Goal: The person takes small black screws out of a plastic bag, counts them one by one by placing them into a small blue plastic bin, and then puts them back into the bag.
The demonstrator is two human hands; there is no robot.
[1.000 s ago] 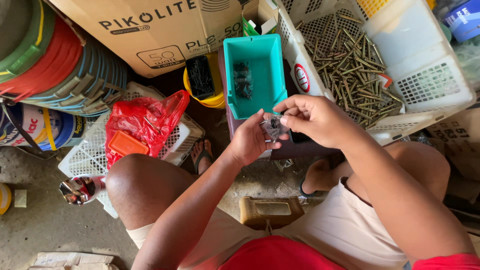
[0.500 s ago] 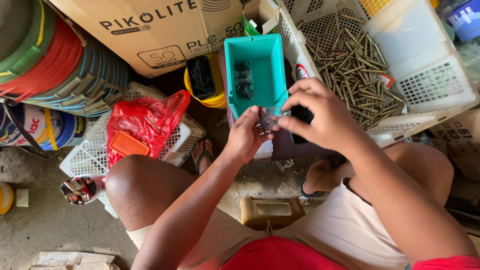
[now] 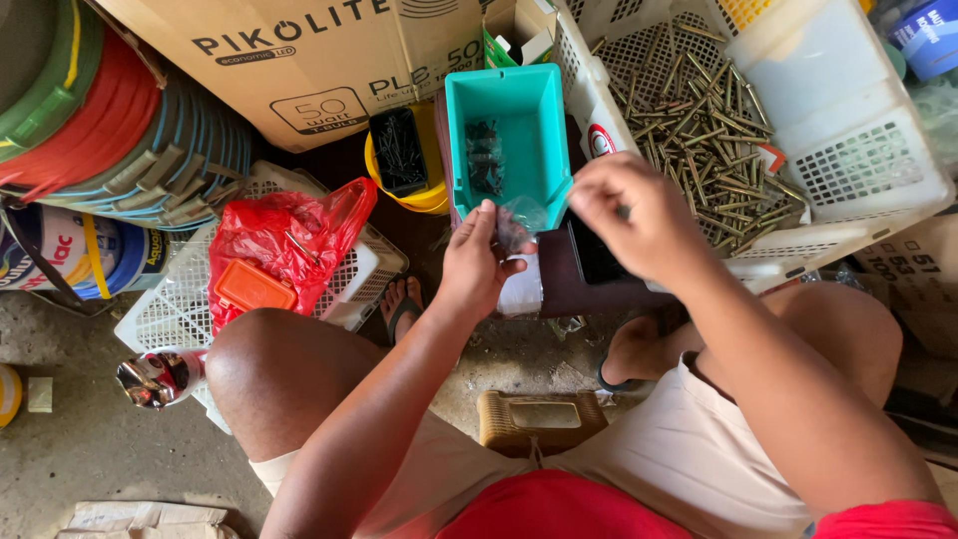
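The left hand (image 3: 477, 262) pinches a small clear bag (image 3: 519, 222) just near the teal bin (image 3: 507, 135), likely to catch screws. The right hand (image 3: 639, 215) is curled; I cannot tell what it grips.

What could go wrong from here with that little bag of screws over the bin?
The left hand pinches the small clear bag only by its edge, so it might tip and spill dark screws past the teal bin onto the littered floor. The right hand hides the bag's other side, so its grip there can't be judged.
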